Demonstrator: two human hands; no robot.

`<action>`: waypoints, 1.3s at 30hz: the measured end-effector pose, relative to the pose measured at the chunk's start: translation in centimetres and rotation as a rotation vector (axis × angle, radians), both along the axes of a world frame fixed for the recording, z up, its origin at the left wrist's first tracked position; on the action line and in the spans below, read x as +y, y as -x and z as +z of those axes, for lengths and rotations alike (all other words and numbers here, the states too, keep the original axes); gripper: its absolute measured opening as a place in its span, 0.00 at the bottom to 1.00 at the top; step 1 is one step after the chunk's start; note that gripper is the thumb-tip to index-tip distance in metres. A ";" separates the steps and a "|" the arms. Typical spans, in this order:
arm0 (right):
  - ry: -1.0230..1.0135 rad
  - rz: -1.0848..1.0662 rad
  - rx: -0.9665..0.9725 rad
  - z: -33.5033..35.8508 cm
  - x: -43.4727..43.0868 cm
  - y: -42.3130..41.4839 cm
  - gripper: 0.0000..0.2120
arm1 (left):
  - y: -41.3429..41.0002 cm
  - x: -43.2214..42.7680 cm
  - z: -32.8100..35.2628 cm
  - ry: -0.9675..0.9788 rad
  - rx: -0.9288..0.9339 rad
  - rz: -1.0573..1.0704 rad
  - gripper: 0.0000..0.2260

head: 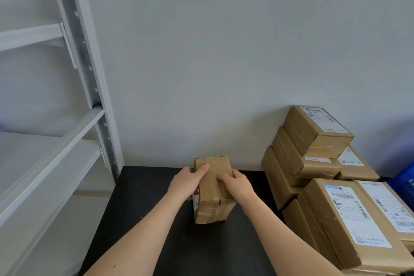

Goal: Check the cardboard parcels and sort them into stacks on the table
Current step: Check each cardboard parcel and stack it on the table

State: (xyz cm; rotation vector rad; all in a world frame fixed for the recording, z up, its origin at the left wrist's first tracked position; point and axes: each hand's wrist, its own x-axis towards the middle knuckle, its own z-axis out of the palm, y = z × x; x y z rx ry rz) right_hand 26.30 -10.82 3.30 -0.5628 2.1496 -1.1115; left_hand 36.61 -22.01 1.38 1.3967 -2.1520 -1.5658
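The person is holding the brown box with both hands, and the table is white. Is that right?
Nearly. The head view shows the table is black, not white. The left hand and right hand do hold the brown box.

No wording is legible anywhere. White shipping labels with barcodes and blurred print lie on the parcels at the right of the frame: one on the top parcel (313, 134) of the rear stack, and one on the front parcel (331, 231). A label sliver (195, 203) on the held parcel (209, 190), lower centre, is also unreadable.
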 end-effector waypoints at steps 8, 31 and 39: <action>-0.132 0.023 0.017 0.2 -2.9 1.5 0.19 | 1.1 -2.6 -0.4 0.049 0.083 0.063 0.35; -0.261 0.116 0.376 1.3 -2.9 -0.4 0.33 | -0.6 -2.0 1.3 -0.130 0.180 -0.019 0.19; -0.481 0.199 0.536 2.0 -3.2 -3.6 0.54 | -1.5 -1.7 0.5 -0.118 0.279 0.276 0.18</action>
